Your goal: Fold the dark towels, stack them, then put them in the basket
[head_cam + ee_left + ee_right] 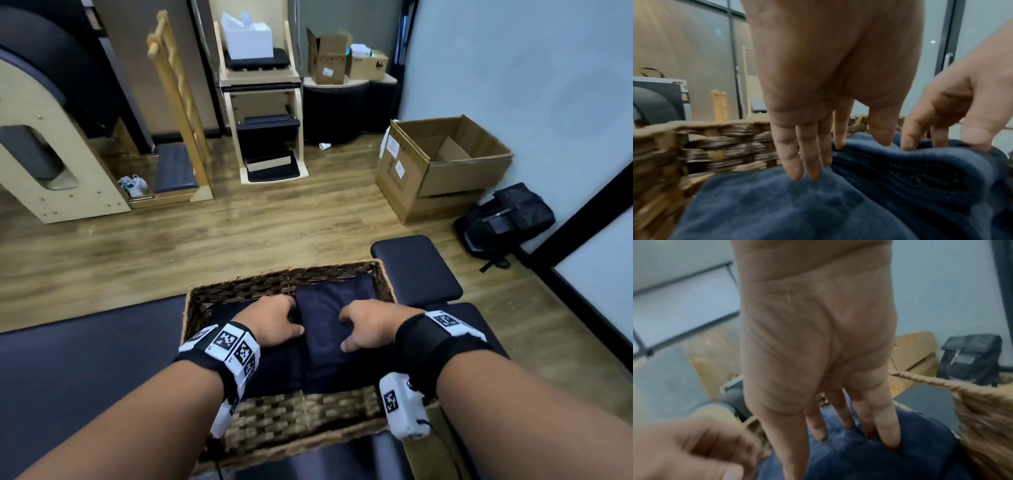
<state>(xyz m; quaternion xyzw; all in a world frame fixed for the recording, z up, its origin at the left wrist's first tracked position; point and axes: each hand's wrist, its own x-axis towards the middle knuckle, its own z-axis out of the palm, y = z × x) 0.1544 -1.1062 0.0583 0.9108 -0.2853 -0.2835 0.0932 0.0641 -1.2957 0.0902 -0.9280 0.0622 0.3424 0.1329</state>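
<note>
A woven basket (284, 274) (725, 146) (941, 382) sits on a dark padded bench. It holds dark navy towels. A folded towel stack (329, 342) (900, 170) (869, 459) lies in its right half, partly over a flatter towel (281, 363) (777, 203) on the left. My left hand (274, 322) (838, 141) points straight fingers down at the stack's left edge, the thumb on the stack's top. My right hand (359, 329) (818, 426) (941, 121) presses its fingertips and thumb onto the top of the stack. The basket floor is hidden.
The padded bench (68, 377) runs to the left of the basket, with a black headrest pad (414, 270) behind it. An open cardboard box (445, 164) and a black backpack (510, 219) stand on the wooden floor at the right wall.
</note>
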